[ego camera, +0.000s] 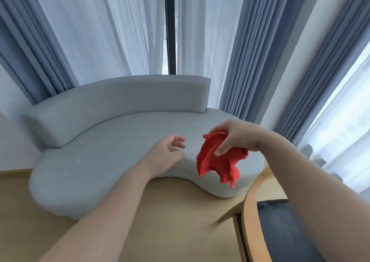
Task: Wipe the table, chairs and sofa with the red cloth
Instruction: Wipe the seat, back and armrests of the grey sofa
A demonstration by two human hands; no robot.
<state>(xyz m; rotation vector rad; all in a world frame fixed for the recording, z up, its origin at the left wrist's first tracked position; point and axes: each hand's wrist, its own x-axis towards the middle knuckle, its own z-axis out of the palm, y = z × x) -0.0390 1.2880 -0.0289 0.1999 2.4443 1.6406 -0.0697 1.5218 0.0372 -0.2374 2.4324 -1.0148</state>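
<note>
Curtains [40,61] are hanging behind the grey curved sofa [104,145]. We are holding our left grip [167,151] over the sofa seat, fingers loosely spread and gripping nothing. Just to its right, our right grip [238,135] is pinching the red cloth [218,163], which is dangling crumpled above the seat's front edge. At lower right, a wooden chair [251,221] is standing.

Blue-grey curtains [250,51] beside white sheers [100,31] (daylight behind), tan floor [160,221]

Right hand [236,136] grips red cloth [218,161] above sofa [112,141].
</note>
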